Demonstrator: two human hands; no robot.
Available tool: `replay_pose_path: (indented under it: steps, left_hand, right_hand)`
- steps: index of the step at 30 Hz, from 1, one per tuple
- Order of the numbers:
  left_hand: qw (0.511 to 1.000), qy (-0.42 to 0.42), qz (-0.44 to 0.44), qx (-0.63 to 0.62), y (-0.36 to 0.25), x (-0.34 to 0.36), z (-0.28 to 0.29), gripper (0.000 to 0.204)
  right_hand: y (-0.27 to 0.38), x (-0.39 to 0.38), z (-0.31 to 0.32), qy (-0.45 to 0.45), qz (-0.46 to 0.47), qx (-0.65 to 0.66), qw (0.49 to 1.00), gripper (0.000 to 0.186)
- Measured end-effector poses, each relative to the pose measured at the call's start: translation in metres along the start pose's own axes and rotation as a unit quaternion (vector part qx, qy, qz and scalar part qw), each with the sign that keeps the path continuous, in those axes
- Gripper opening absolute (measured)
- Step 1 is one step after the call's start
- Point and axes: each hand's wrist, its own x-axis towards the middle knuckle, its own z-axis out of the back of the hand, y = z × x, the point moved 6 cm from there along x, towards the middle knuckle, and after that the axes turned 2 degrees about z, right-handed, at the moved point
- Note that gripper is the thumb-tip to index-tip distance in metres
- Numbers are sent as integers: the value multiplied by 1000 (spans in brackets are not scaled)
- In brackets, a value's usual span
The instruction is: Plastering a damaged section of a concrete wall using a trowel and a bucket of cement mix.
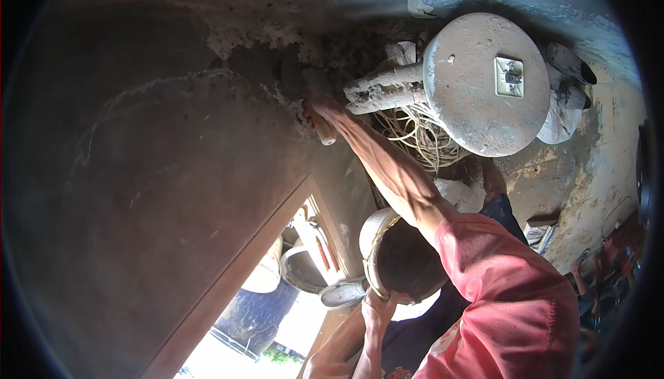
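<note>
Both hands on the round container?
No, only the left hand grips the round container at its rim, while the right hand holds a handled tool at the wall.

So there's this round grey disc (470, 102) with a little square plate (509, 77) on its face. Just left of the disc pokes out a crusty pale post (384, 90), and below that side sits a messy coil (436, 145) of cable. A white bag (557, 124) peeks out right of it. Well off to the disc's lower left: a frame (235, 280), with a blue drum (250, 315) showing through.
</note>
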Motion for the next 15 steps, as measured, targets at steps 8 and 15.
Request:
replay_pose_path:
  steps: [8, 15]
  left_hand:
    - [1000, 5, -20, 20, 9, 0, -8, 28]
    - [1000, -6, -23, 3, -7, 3, -3, 26]
  right_hand:
    - [24, -67, -33, 38, 21, -92, 995, 34]
    - [25, -70, -13, 10, 34, -59, 998, 31]
